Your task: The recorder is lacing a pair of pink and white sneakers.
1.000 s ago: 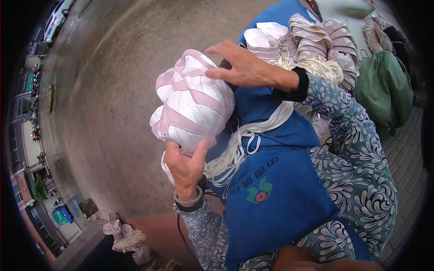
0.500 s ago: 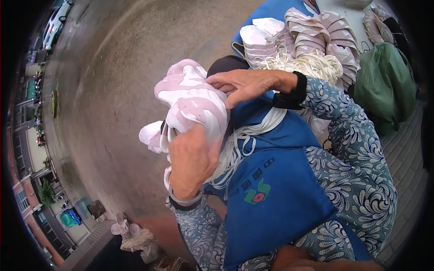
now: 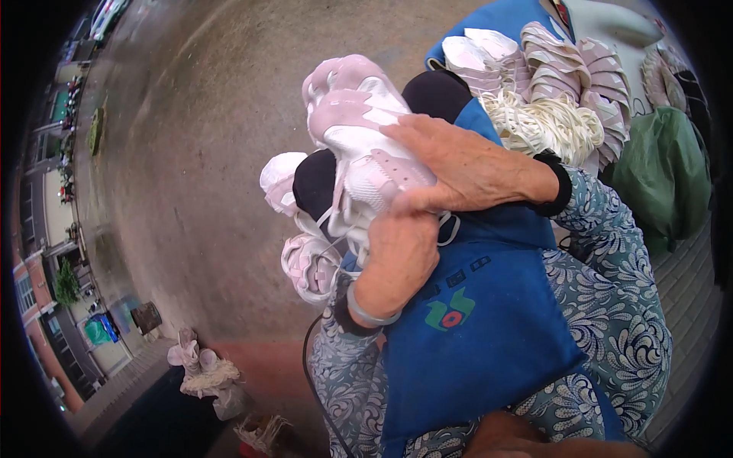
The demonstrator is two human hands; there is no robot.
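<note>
Over my knees lie pink-and-white shoe uppers [image 3: 359, 114], nested one on another with toes pointing away. My right hand [image 3: 481, 168] is wrapped along their right side, fingers stretched over the upper and the thumb reaching toward my left hand. Close to the lace-hole edge, my left hand [image 3: 401, 256] is closed, its curled fingertips hidden from view against the uppers. White laces [image 3: 450, 225] show beside and below my hands on the blue apron [image 3: 489, 343]. Further uppers [image 3: 309, 267] hang by laces left of my left wrist.
At the upper right, stacked shoe uppers [image 3: 553, 61] stand beside a heap of cream laces [image 3: 542, 126]. A green plastic bag [image 3: 664, 175] sits to their right. More uppers and laces [image 3: 206, 370] lie at the lower left. Bare ground [image 3: 198, 153] stretches ahead.
The stack of uppers and both hands have shifted right in the picture. My right hand has come down over the uppers' side, and my left hand now sits closer to it.
</note>
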